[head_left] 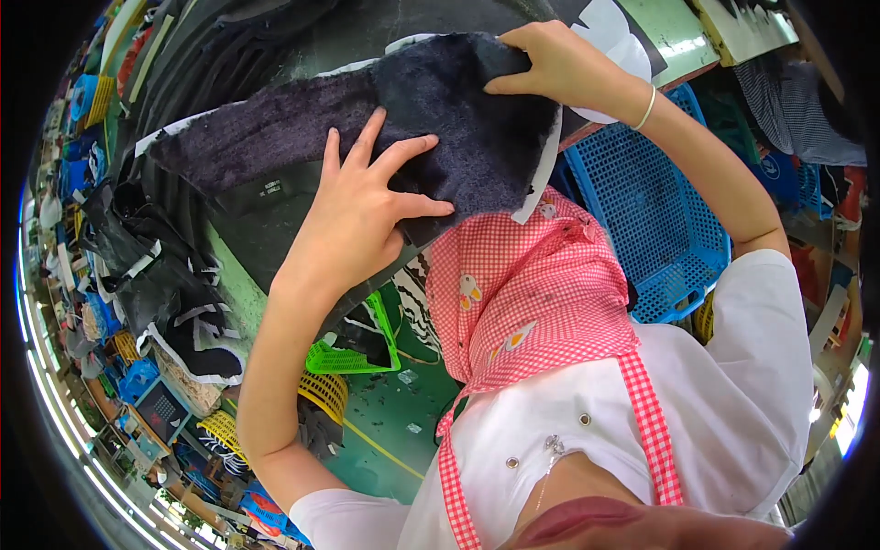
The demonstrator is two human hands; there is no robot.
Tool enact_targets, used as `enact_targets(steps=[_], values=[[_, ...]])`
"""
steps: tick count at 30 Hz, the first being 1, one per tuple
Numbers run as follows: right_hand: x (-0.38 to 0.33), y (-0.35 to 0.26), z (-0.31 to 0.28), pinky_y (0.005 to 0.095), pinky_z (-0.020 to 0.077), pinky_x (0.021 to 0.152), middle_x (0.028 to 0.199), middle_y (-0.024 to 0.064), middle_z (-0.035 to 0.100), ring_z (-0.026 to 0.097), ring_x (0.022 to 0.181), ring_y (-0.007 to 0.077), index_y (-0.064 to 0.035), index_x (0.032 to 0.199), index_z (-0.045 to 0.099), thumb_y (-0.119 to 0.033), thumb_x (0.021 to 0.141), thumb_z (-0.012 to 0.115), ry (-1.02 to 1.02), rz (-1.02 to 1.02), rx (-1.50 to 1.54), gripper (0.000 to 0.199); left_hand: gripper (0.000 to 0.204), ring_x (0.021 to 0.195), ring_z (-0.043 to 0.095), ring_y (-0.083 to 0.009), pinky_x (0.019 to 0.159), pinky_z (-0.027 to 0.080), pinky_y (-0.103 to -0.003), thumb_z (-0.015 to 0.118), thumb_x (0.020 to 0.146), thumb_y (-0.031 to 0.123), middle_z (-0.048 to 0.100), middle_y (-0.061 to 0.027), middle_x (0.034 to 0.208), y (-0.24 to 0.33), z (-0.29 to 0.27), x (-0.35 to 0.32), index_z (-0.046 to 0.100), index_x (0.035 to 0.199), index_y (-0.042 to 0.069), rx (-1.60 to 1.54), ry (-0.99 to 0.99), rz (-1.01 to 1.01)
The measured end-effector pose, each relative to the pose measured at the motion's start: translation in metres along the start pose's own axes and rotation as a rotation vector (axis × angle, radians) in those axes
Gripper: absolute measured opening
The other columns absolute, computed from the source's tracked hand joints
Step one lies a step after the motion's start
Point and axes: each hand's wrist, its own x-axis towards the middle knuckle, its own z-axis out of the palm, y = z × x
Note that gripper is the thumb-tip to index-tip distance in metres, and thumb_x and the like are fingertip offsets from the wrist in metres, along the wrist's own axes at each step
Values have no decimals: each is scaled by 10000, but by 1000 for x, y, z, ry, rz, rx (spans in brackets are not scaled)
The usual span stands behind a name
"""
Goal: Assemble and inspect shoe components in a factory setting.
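Note:
A dark, fuzzy fabric piece (458, 119) with a white backing edge and a small black label lies over the edge of a green worktable (240, 293). My left hand (362, 206) rests flat on its middle, fingers spread apart and pressing down. My right hand (555, 64), with a thin bracelet at the wrist, pinches the far right edge of the same piece and lifts it slightly. Below the fabric hangs my pink checked apron (522, 293) over a white top.
Stacks of black cut fabric pieces (174, 275) crowd the table's left side. A blue plastic basket (660, 211) stands to my right. A green basket (353, 353) and a yellow basket (321, 390) sit on the green floor below the table.

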Motion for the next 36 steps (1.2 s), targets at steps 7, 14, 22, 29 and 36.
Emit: enact_targets(steps=[7,14,22,29,36], values=[[-26,-46,6,386,463,952,1118,99,593,551,1144,289,-60,1032,594,-74,731,666,277,-461,34,310,557,1419,249,-400,1126,172,-649,579,574,-56,428,-61,1444,2,-3,3,762,994,262,-2,-5,-34],[-37,-64,56,430,270,1166,1416,166,454,402,1351,297,-10,1363,438,-49,810,543,-15,-557,115,564,258,1096,537,-339,953,396,-469,624,772,117,647,-113,1077,-71,-39,20,690,1022,117,139,475,43],[-41,-69,47,463,239,1172,1485,158,379,344,1393,297,-7,1407,389,-33,748,547,-148,-470,163,679,511,1029,577,-282,871,390,-407,774,738,293,623,-76,1085,-65,18,-19,541,1155,113,-11,444,-531],[1,-57,64,446,236,1165,1444,185,425,369,1370,304,33,1359,434,-256,860,570,203,-359,-19,593,759,1389,335,-340,1143,251,-524,574,659,-90,399,-86,1487,-28,25,-15,541,1354,215,-17,176,-106],[-55,-21,23,439,167,1195,1529,131,321,260,1436,269,-30,1449,352,-528,867,572,-13,-402,-111,797,718,1443,182,-401,1137,138,-622,779,637,188,273,-128,1552,1,14,-9,568,1309,322,-126,99,-215]])
